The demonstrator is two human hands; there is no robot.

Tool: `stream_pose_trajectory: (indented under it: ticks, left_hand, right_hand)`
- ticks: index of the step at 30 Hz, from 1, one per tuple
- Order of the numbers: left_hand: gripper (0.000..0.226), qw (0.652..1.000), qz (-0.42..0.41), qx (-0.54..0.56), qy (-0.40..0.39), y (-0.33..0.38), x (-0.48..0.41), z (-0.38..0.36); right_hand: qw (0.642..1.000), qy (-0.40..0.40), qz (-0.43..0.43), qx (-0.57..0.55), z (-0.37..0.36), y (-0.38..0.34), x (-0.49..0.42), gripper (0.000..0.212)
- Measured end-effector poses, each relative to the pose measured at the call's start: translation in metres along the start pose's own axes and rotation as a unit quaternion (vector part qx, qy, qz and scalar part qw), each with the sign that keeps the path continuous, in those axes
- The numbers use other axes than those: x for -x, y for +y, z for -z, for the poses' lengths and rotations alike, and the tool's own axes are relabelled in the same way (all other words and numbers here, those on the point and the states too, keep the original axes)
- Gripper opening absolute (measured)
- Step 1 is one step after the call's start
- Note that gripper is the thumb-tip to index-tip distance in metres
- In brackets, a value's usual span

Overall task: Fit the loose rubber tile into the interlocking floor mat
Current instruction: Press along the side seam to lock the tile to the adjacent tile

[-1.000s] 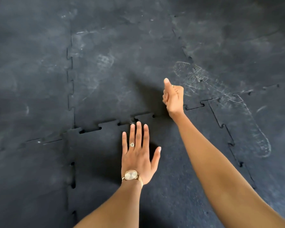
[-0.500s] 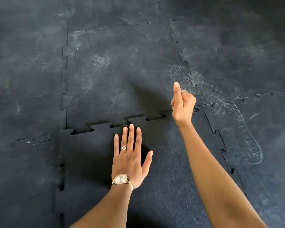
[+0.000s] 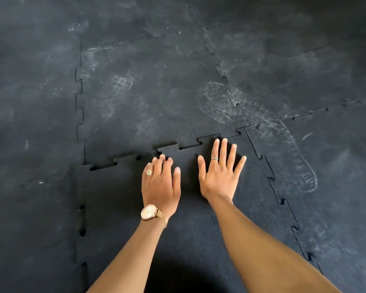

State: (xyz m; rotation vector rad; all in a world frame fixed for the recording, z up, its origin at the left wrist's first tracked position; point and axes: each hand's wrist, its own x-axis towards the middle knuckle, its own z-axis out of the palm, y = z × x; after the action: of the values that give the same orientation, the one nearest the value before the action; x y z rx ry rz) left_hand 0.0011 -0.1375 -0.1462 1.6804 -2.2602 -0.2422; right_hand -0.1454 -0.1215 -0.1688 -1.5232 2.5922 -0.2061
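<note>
Both palms now press the loose tile (image 3: 118, 208).
The right hand (image 3: 219, 176) has unclenched and dropped flat beside the left hand (image 3: 161, 182); top seam gaps remain at centre.

Two hands: a left hand (image 3: 161, 182) and a right hand (image 3: 219, 176). Two rings, one on each hand. One gold watch (image 3: 149, 212). One big chalky shoe print (image 3: 260, 132) on the mat.
</note>
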Motion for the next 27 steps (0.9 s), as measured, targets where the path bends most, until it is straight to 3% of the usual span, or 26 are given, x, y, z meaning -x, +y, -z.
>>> stream_pose_trajectory:
  ticks: [3,7,13,19,21,23,25,27]
  left_hand:
    - [0.036,0.993,0.012,0.047,0.104,0.007,-0.06,0.014]
    - [0.067,0.986,0.063,0.095,0.12,0.025,-0.146,0.021]
    - [0.074,0.996,0.053,-0.067,-0.018,0.008,-0.148,-0.06]
    - [0.072,0.998,0.043,-0.038,-0.039,0.011,-0.15,-0.049]
    - [0.071,0.996,0.036,0.079,0.005,0.021,-0.144,-0.022]
    - [0.067,0.98,-0.005,0.155,0.124,0.028,-0.137,0.012]
    - [0.064,0.981,-0.035,0.093,0.169,0.02,-0.124,0.022]
    - [0.071,0.997,-0.023,-0.016,0.065,0.0,-0.107,0.002]
  right_hand:
    - [1.0,-0.005,0.0,-0.003,0.0,-0.001,-0.003,0.069]
    - [1.0,0.012,0.002,0.002,-0.002,-0.002,-0.002,0.065]
    - [0.999,0.036,-0.005,0.009,-0.009,-0.002,-0.004,0.063]
    - [1.0,0.026,-0.01,-0.001,-0.008,-0.002,-0.004,0.063]
    - [1.0,0.023,-0.011,-0.002,-0.007,-0.001,-0.003,0.064]
    - [1.0,0.024,-0.007,-0.004,-0.007,-0.001,-0.004,0.064]
    - [0.999,0.029,-0.014,-0.004,-0.007,-0.003,-0.004,0.064]
    - [1.0,0.024,-0.017,-0.007,-0.007,-0.002,-0.002,0.064]
